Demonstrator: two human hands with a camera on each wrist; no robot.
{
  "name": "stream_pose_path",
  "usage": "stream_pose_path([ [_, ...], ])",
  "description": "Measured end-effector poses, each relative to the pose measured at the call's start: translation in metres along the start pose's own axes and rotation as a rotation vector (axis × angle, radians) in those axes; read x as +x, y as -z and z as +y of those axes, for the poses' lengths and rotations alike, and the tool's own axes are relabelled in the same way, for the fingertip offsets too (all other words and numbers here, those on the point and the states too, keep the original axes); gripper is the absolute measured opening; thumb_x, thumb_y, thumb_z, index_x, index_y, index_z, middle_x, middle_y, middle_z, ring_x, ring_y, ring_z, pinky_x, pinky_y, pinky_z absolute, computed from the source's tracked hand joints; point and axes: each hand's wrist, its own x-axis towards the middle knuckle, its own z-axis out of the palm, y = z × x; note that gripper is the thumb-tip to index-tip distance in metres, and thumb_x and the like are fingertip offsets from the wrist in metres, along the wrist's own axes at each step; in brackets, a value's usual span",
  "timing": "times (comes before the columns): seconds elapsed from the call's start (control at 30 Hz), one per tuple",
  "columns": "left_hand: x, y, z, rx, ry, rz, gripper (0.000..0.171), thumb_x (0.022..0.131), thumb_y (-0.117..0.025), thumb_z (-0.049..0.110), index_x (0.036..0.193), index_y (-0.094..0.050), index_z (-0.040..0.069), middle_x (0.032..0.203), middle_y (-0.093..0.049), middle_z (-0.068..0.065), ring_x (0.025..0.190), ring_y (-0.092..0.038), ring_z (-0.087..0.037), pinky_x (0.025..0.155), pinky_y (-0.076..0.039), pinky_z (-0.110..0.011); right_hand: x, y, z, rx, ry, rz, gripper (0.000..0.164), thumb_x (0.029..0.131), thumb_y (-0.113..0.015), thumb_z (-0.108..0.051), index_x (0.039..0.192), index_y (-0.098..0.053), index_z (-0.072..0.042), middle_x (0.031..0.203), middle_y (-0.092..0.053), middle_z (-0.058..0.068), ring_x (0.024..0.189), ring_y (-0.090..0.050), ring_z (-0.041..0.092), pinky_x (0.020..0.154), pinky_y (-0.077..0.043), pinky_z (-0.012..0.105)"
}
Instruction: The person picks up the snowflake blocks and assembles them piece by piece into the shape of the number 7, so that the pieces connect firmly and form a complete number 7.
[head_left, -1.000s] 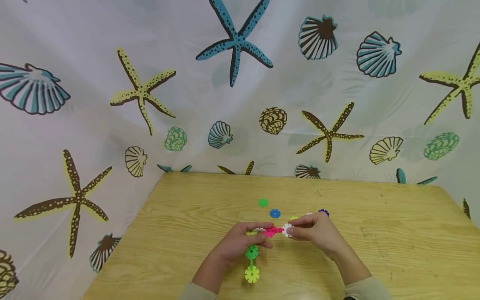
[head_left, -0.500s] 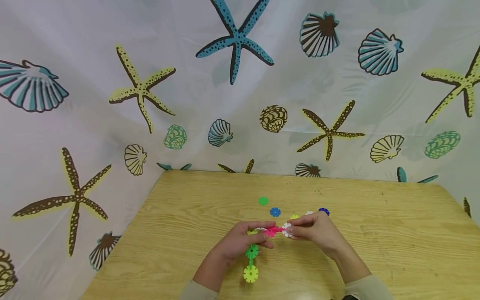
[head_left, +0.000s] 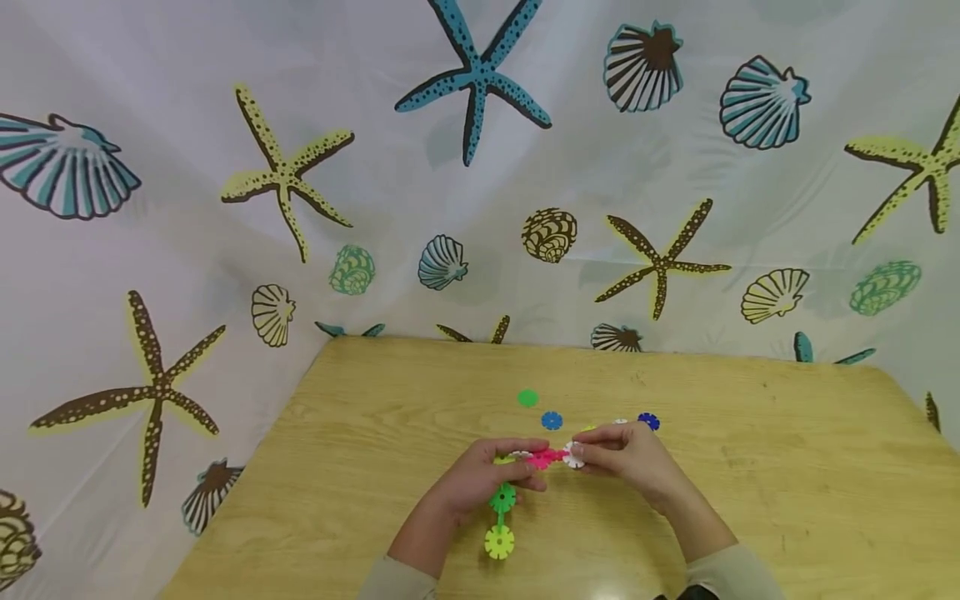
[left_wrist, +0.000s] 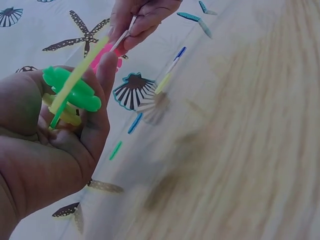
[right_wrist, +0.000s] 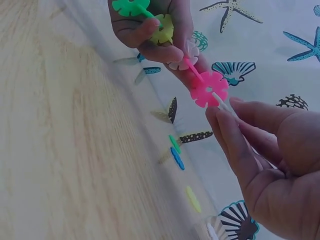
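A chain of notched plastic discs joined edge to edge runs between the hands. My left hand (head_left: pixel 476 479) holds it near the pink disc (head_left: pixel 541 460), thumb below and index finger stretched above. From that hand hang a green disc (head_left: pixel 503 497) and, at the lower end, a yellow disc (head_left: pixel 499 542). Another yellow disc (right_wrist: pixel 163 30) and a white disc (right_wrist: pixel 192 54) sit among the left fingers in the right wrist view. My right hand (head_left: pixel 637 458) pinches a white disc (head_left: pixel 572 455) between thumb and fingertips, its edge at the pink part of the chain.
Loose discs lie on the wooden table (head_left: pixel 375 417) beyond the hands: green (head_left: pixel 528 397), blue (head_left: pixel 552 421), yellow (head_left: pixel 589 429), white (head_left: pixel 620 422) and dark blue (head_left: pixel 649 421). A curtain (head_left: pixel 412 200) printed with starfish and shells hangs around the table's back and left.
Both hands keep their hold on the chain. The white disc and right fingertips have shifted very slightly left, and the chain's lower yellow end has swung a little left.
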Motion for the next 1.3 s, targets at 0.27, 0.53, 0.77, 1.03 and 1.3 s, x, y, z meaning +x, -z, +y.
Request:
stream_pose_path([
  [0.27,-0.001,0.004,-0.002,0.004,0.005,-0.007,0.038,0.098,-0.063,0.019,0.135,-0.063,0.010,0.115,-0.073,-0.019,0.090,-0.074,-0.016,0.065,-0.055,-0.022,0.008,0.001,-0.001,-0.051,0.020,0.024,0.045,0.097,-0.068,-0.021,0.125,-0.062,0.013,0.115,-0.072,0.020,0.099,-0.073,0.016,0.088,-0.060,0.034],
  [0.53,-0.004,0.003,-0.001,-0.018,0.009,-0.020,0.038,0.097,-0.065,0.020,0.134,-0.065,0.010,0.099,-0.077,-0.014,0.088,-0.074,-0.016,0.066,-0.055,-0.023,0.027,0.001,-0.003,-0.201,0.058,0.037,0.044,0.092,-0.073,-0.025,0.125,-0.067,0.004,0.119,-0.071,0.018,0.105,-0.070,0.019,0.092,-0.058,0.032],
  [0.77,-0.010,0.007,-0.001,-0.027,0.014,0.003,0.038,0.097,-0.066,0.020,0.134,-0.064,0.009,0.091,-0.078,-0.011,0.086,-0.074,-0.016,0.067,-0.055,-0.024,0.050,-0.009,-0.002,-0.281,0.104,0.033,0.044,0.090,-0.075,-0.018,0.128,-0.065,0.003,0.126,-0.068,0.020,0.114,-0.068,0.029,0.096,-0.057,0.039],
  [1.03,-0.011,0.011,0.001,0.014,-0.015,0.011,0.037,0.096,-0.066,0.023,0.132,-0.066,0.012,0.093,-0.078,-0.013,0.090,-0.075,-0.019,0.071,-0.056,-0.028,0.078,-0.014,-0.005,-0.350,0.172,0.027,0.046,0.091,-0.073,-0.010,0.132,-0.061,0.006,0.129,-0.065,0.025,0.115,-0.065,0.035,0.093,-0.058,0.039],
  [1.3,-0.012,0.014,0.001,-0.016,-0.023,-0.006,0.035,0.096,-0.066,0.020,0.130,-0.067,0.011,0.093,-0.078,-0.012,0.088,-0.075,-0.017,0.070,-0.056,-0.026,0.099,-0.026,-0.008,-0.499,0.171,0.127,0.041,0.087,-0.077,-0.010,0.123,-0.067,0.005,0.121,-0.070,0.021,0.108,-0.068,0.033,0.088,-0.059,0.039],
])
